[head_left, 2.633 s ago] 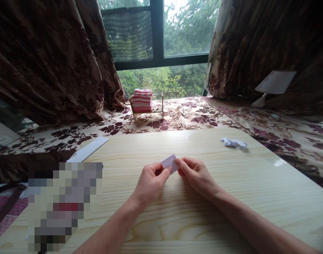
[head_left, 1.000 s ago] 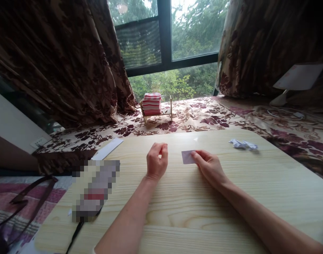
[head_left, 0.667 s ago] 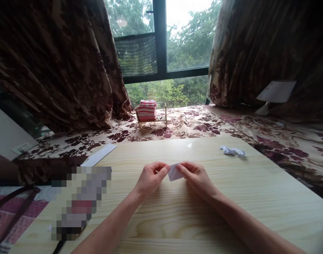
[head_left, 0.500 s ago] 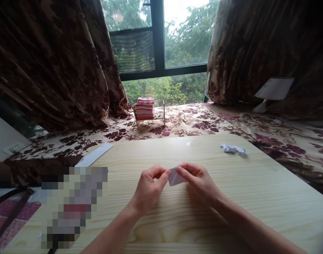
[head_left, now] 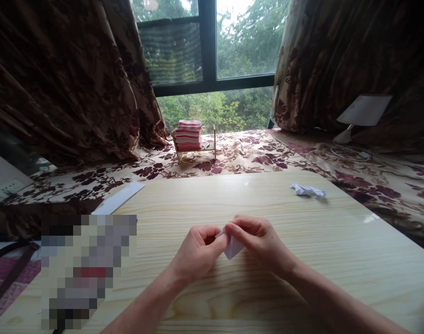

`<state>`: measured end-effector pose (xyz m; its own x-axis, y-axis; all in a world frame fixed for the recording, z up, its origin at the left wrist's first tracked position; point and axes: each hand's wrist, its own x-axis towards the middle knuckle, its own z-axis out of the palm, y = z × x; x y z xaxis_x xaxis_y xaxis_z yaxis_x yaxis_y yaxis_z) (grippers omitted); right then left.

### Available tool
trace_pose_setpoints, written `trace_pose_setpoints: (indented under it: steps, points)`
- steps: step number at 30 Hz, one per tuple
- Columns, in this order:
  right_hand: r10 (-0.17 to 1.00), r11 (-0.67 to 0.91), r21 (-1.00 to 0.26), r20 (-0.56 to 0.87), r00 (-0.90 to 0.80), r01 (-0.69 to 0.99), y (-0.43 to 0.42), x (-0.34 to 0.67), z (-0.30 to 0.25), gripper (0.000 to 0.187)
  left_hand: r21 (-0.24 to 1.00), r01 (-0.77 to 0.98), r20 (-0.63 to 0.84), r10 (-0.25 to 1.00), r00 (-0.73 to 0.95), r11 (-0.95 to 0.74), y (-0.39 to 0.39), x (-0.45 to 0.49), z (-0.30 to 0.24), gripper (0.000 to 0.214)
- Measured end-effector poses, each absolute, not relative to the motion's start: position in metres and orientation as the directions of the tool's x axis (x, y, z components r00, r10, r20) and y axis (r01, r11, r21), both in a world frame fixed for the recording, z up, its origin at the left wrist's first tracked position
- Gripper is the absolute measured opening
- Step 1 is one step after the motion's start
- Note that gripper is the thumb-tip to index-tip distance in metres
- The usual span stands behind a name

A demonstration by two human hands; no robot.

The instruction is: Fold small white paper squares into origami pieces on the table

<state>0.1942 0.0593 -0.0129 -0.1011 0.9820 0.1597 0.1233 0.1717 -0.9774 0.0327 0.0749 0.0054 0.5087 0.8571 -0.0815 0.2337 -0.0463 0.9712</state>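
Note:
A small piece of folded white paper (head_left: 234,248) is held between my two hands above the wooden table (head_left: 323,278). My left hand (head_left: 203,246) pinches its left edge, the thumb lying over the paper. At its upper right, my right hand (head_left: 256,234) grips it between thumb and fingers. Both hands are closed, and the fingertips behind the paper are hidden. One lower corner of the paper points down toward me.
Folded white paper pieces (head_left: 308,190) lie at the table's far right. A white paper strip (head_left: 119,197) rests at the far left, near a pixelated area. Beyond the table, a small rack (head_left: 214,144) carries folded striped cloths (head_left: 189,134); a lamp (head_left: 364,111) stands right.
The paper has turned and tilted, its lower corner now pointing down. My left thumb has shifted over it, and both hands have drawn closer together. The view has tipped slightly downward.

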Motion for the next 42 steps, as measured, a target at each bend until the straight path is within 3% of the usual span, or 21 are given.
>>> trace_pose_setpoints:
  steps: [3,8,12,16,21,30,33,36,42]
  points:
    - [0.987,0.121,-0.99,0.112,-0.114,0.075,0.059,0.196,-0.011,0.039,0.983,0.182,-0.106,0.863,0.493,0.016,0.075,0.033,0.004,0.032]
    - [0.991,0.1,-0.991,0.092,-0.092,0.088,0.062,0.198,-0.007,0.041,0.99,0.086,-0.133,0.956,0.261,0.114,0.078,0.033,0.002,0.03]
    - [0.987,0.118,-0.981,0.098,-0.128,0.154,0.062,0.196,-0.008,0.032,0.987,0.116,-0.142,0.946,0.291,0.113,0.077,0.034,0.002,0.026]
    - [0.986,0.144,-0.969,0.122,-0.118,0.2,0.06,0.194,-0.008,0.036,0.992,0.109,-0.1,0.94,0.327,0.068,0.074,0.035,0.004,0.019]
    - [0.98,0.17,-0.964,0.142,-0.141,0.204,0.059,0.193,-0.01,0.035,0.989,0.099,-0.14,0.928,0.346,0.112,0.075,0.035,0.005,0.028]
    - [0.97,0.135,-0.968,0.086,-0.226,0.212,0.058,0.187,-0.013,0.04,0.97,-0.153,-0.148,0.962,0.23,0.186,0.08,0.032,-0.001,0.029]
    - [0.984,0.133,-0.961,0.099,-0.15,0.242,0.059,0.193,-0.013,0.038,0.966,-0.183,-0.158,0.977,0.141,0.182,0.083,0.03,0.002,0.027]
    - [0.982,0.189,-0.953,0.182,-0.048,0.238,0.061,0.197,-0.013,0.025,0.97,-0.132,-0.173,0.963,0.208,0.202,0.082,0.029,0.006,0.03]
    - [0.937,0.348,-0.907,0.343,-0.063,0.239,0.057,0.194,-0.013,0.021,0.96,-0.053,-0.227,0.875,0.428,0.275,0.075,0.032,0.01,0.03]
